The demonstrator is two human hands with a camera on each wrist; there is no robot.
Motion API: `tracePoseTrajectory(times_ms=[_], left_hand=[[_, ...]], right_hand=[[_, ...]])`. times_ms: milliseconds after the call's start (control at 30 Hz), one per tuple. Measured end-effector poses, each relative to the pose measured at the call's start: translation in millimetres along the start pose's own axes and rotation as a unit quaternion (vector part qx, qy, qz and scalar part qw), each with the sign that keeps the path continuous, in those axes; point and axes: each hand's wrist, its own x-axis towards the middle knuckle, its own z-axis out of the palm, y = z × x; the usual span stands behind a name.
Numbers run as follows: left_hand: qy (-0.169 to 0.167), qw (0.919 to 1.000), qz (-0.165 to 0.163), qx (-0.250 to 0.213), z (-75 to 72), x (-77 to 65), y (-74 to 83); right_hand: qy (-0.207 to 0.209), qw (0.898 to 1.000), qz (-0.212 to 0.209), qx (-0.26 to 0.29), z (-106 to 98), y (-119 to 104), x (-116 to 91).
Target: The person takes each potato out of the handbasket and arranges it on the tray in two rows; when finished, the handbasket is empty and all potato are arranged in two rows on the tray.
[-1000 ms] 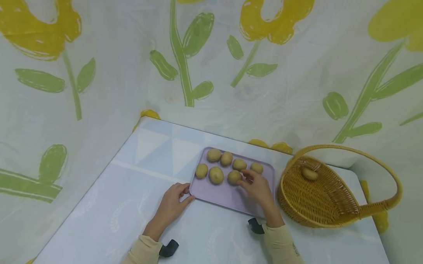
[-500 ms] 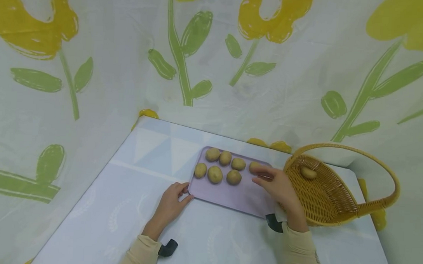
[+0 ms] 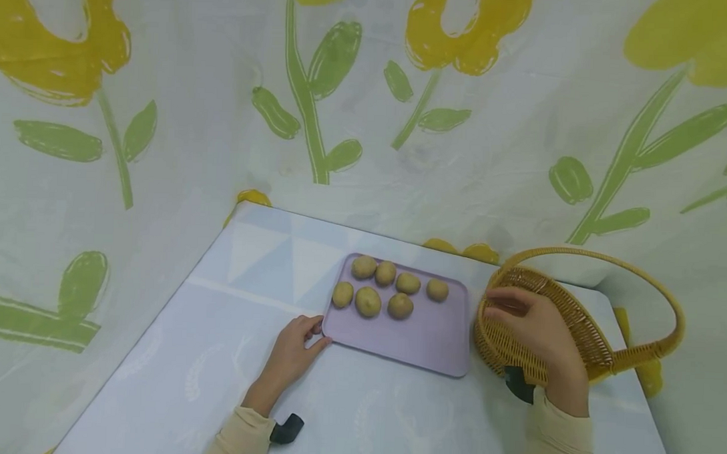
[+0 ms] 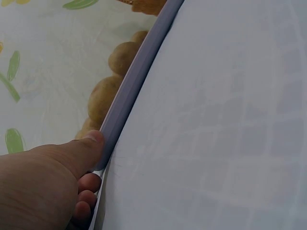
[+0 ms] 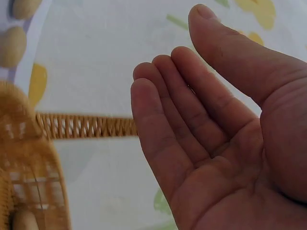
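Several potatoes [image 3: 368, 301] lie in two rows on a lilac tray [image 3: 419, 349]. My left hand [image 3: 295, 348] pinches the tray's near left corner. In the left wrist view its thumb [image 4: 95, 139] lies along the tray rim, and the other fingers are curled below. Over the left side of a wicker basket [image 3: 588, 328] is my right hand [image 3: 537, 323]. The right wrist view shows that palm bare, with the fingers [image 5: 192, 105] relaxed and the thumb apart from them. One potato [image 5: 25, 219] shows inside the basket in that view; in the head view the hand hides it.
The basket's tall arched handle [image 3: 644, 277] rises above its right side. A pale patterned cloth [image 3: 232, 383] covers the table. Behind stands a flower-printed curtain [image 3: 211, 115]. Dark curved wrist mounts [image 3: 287, 429] stick out at both sleeves.
My right hand has left the potato at the front row's right end and moved right, over the basket. That potato stays on the tray. The left hand keeps its place at the tray corner.
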Motion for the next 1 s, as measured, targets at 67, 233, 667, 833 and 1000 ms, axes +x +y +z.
tracePoseTrajectory(times_ms=[67, 233, 667, 833, 1000], left_hand=[[0.002, 1.0, 0.002, -0.001, -0.1, -0.4, -0.1], [0.002, 1.0, 0.0, -0.002, -1.7, -1.2, 1.2], [-0.002, 0.9999, -0.006, -0.008, -0.6, -2.5, 2.7], [0.003, 1.0, -0.002, -0.009, -2.0, -2.3, 3.8], [0.005, 1.0, 0.0, -0.007, -2.7, -1.5, 3.9]], right_hand=[[0.008, 1.0, 0.006, -0.009, -7.3, 7.3, -1.6], [0.018, 1.0, -0.001, -0.014, -22.0, 28.4, -1.2], [0.047, 0.997, 0.064, -0.013, -42.6, 76.6, -4.5], [0.054, 0.996, 0.072, -0.002, -44.6, 94.7, -0.4], [0.062, 0.995, 0.077, 0.004, -43.8, 108.5, 6.8]])
